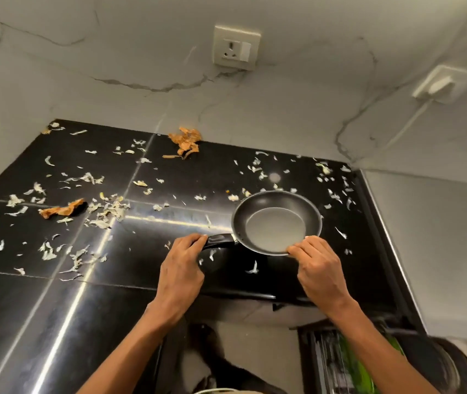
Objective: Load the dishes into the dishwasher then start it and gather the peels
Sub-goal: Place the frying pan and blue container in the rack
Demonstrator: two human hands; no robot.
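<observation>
Across the left and middle of the black counter (41,280) we see pale peels (107,211) scattered, with brown skins (63,209) among them. Our left hand (179,273) curls shut around the handle (219,239) of the pan (276,222), which sits at the counter's right front, and our right hand (322,270) pinches its near rim between thumb and fingertips. The pan looks small, stiff and probably light, its dark coating likely slick, so we judge the handle the surest hold, with the rim only steadying.
</observation>
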